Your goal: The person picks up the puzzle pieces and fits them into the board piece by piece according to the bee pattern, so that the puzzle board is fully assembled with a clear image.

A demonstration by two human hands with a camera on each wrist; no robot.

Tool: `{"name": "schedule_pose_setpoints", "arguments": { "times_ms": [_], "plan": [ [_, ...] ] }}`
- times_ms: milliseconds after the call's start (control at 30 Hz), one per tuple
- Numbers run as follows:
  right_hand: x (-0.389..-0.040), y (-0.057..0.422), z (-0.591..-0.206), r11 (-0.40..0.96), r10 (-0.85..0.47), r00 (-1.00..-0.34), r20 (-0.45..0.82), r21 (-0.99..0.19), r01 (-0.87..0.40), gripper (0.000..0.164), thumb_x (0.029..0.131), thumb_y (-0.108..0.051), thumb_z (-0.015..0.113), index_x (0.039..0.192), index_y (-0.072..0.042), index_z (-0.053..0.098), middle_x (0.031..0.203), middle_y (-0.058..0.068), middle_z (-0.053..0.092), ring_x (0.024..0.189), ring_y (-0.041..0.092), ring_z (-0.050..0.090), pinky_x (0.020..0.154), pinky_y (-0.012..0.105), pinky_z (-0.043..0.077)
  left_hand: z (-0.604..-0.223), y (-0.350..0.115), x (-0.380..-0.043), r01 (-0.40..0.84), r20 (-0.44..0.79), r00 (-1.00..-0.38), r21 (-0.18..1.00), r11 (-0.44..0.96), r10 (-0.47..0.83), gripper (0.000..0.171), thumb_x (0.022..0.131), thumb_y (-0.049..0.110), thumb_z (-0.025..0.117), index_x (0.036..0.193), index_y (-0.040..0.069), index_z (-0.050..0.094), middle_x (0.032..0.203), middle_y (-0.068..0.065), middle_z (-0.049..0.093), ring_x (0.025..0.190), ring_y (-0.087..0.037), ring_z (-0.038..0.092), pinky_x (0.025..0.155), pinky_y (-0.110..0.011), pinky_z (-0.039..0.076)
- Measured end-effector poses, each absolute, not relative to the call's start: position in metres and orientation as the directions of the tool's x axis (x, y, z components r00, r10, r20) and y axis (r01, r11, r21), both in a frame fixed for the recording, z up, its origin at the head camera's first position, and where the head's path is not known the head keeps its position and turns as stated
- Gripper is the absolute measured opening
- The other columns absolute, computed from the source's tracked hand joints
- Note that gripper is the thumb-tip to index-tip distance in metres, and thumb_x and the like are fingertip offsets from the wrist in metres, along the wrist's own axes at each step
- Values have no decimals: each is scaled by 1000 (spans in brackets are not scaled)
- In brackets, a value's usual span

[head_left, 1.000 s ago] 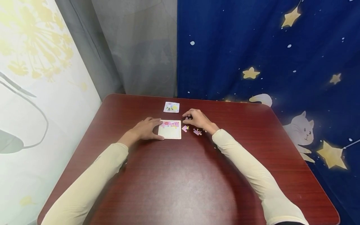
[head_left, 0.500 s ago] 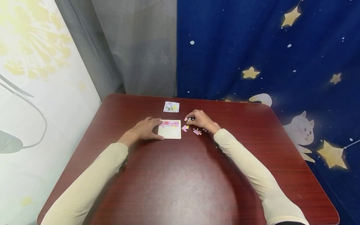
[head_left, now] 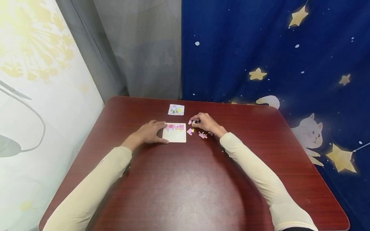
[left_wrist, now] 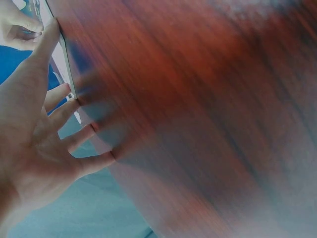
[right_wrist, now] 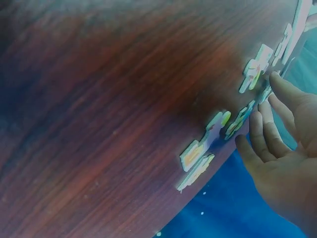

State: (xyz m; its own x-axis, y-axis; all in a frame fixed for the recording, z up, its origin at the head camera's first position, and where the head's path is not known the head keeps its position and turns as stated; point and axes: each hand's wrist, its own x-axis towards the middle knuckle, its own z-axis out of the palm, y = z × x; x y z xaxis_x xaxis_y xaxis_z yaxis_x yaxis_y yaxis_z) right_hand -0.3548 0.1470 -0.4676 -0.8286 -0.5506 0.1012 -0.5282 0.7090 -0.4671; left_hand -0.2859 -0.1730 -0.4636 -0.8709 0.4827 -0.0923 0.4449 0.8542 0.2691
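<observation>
My left hand [head_left: 148,132] steadies a small white-framed puzzle board [head_left: 176,137], its thumb at the near left corner and fingertips at the far left. Pink assembled pieces [head_left: 174,127] fill the board's back strip; the front part is bare white. Right of the board, the thumb and fingers of my right hand [head_left: 206,122] pinch a pink and dark puzzle piece [head_left: 190,122], partly hidden by the fingertips. A pink and yellow piece [head_left: 190,131] lies by the board's right edge. In the left wrist view, the left hand's fingers [left_wrist: 81,139] are spread, tips on the table.
Several loose puzzle pieces [right_wrist: 203,141] lie beside and below the right hand, one pink group [head_left: 203,135] just in front of it. A picture card with a bee [head_left: 176,109] lies behind the board. The dark red table [head_left: 185,186] ends at curtains.
My right hand has drawn slightly rightward, its fingers closing around the puzzle piece, which now shows at the fingertips. The left hand and the board have stayed put.
</observation>
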Motion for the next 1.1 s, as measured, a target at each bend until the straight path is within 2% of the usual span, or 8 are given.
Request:
{"name": "schedule_pose_setpoints", "arguments": {
  "times_ms": [567, 733, 933, 1100],
  "plan": [
    [-349, 122, -456, 651, -622, -775, 114, -476, -592, 30, 96, -19, 77, 125, -11, 77, 121, 8, 72, 107, 22, 62, 95, 37, 51, -459, -176, -288, 425, -115, -876, 274, 863, 468, 100, 80, 68, 78, 158, 14, 46, 165, -11, 38, 148, -41, 34, 112, -65, 36],
    [-346, 112, -457, 631, -643, -758, 106, -487, -604, 31, 96, -20, 78, 125, -10, 77, 119, 7, 72, 106, 21, 62, 92, 36, 53, -460, -176, -289, 432, -118, -873, 265, 862, 473, 100, 81, 70, 77, 158, 14, 46, 165, -11, 38, 147, -41, 35, 112, -66, 37],
    [-342, 100, -457, 628, -660, -746, 91, -478, -614, 31, 95, -18, 79, 124, -9, 77, 118, 7, 72, 109, 20, 63, 95, 35, 52, -460, -174, -289, 444, -111, -867, 270, 855, 485, 99, 81, 70, 76, 158, 14, 46, 165, -11, 39, 148, -42, 35, 111, -67, 37],
    [-338, 90, -459, 619, -674, -732, 93, -469, -630, 31, 94, -18, 79, 124, -8, 77, 116, 8, 72, 102, 19, 64, 91, 33, 52, -462, -173, -290, 442, -110, -868, 274, 854, 485, 99, 81, 70, 76, 158, 14, 46, 165, -11, 39, 148, -41, 34, 111, -66, 37]
  ]
}}
